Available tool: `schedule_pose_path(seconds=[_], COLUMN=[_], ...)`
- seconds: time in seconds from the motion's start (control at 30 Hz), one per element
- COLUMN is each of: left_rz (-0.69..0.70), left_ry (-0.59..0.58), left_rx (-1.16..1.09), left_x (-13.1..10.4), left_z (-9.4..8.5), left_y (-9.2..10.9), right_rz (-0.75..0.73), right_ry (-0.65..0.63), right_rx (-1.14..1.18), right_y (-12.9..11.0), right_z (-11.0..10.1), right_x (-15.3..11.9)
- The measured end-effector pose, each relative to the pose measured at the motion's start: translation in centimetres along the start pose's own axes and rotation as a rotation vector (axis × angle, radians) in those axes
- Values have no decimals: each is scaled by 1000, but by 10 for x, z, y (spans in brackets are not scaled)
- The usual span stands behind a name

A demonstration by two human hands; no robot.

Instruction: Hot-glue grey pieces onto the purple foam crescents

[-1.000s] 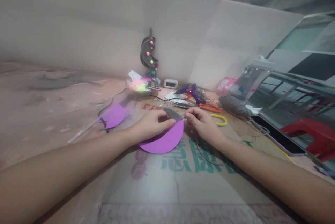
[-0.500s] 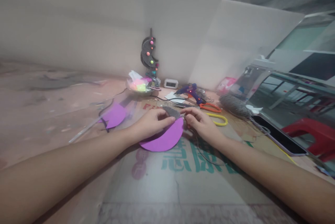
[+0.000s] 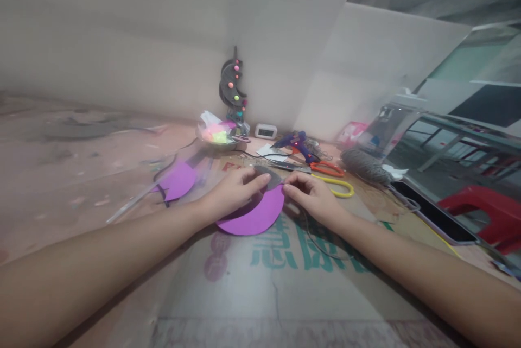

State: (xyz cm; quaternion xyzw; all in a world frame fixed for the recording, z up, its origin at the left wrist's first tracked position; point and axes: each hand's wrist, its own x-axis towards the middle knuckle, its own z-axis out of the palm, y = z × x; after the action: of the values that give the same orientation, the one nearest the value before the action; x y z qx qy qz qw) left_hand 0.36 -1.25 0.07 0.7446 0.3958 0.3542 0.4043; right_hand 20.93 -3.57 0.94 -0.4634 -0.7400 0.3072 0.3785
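A purple crescent-shaped sheet [image 3: 256,217] lies on the printed cardboard, its upper part overlaid by grey yarn-like material [image 3: 269,177]. My left hand [image 3: 238,190] grips the purple piece with its grey layer, thumb on top. At the piece's right tip, my right hand [image 3: 307,191] has thumb and forefinger pinched on a thin grey yarn [image 3: 311,231], which trails down and curves right over the cardboard. The fingers' undersides are hidden.
Behind the hands are yellow-handled scissors [image 3: 342,186], orange-handled scissors [image 3: 329,168], a blue glue gun [image 3: 299,144], a small clock [image 3: 266,131] and a bowl [image 3: 220,144]. Grey yarn [image 3: 364,165] and a phone [image 3: 433,212] lie right; purple scraps [image 3: 181,179] left.
My right thumb and forefinger have closed together at the tip of the purple piece. My left hand has barely moved.
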Motion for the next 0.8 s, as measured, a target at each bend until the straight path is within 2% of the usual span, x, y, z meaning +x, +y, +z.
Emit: schedule_pose_path(seconds=[0.13, 0.33, 0.5, 0.6, 0.8], left_rz=[-8, -6, 6, -7, -26], left_ry=[16, 9, 5, 13, 17], left_rx=[-67, -34, -43, -37, -32], left_x=[0, -1, -1, 0, 0], left_z=[-1, -2, -1, -1, -2], left_y=[-1, 1, -1, -1, -1], right_rz=[18, 139, 81, 49, 72], right_ry=[-15, -2, 51, 41, 34], right_rx=[26, 156, 214, 219, 195], right_y=[0, 6, 4, 0, 0], right_z=[2, 3, 1, 0, 1], right_x=[-2, -3, 1, 2, 1])
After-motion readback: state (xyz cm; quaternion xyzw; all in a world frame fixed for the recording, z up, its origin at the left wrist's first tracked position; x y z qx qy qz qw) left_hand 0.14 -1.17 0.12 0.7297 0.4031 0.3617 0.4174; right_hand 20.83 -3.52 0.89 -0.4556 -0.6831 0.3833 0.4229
